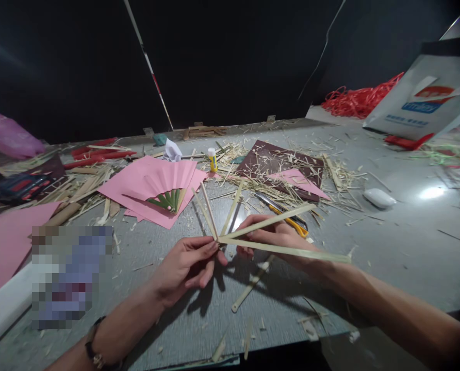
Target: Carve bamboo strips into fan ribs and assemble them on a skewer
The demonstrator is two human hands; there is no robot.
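Pale bamboo fan ribs (pixel 268 222) fan out from one joined end in the middle of the view. My left hand (pixel 193 260) pinches that joined end between thumb and fingers. Behind the two ribs on the right is my right hand (pixel 270 234), its fingers bent around them; the ribs partly hide its grip. One loose bamboo rib (pixel 253 283) with a hole at its end lies on the table below the hands. A yellow utility knife (pixel 297 224) rests just beyond my right hand.
A pink paper fan (pixel 168 178) lies on pink sheets at the left. Behind stand a glue stick (pixel 213 161) and a dark board (pixel 280 159) strewn with shavings. A white computer mouse (pixel 379 198) and a white bag (pixel 423 98) are at the right.
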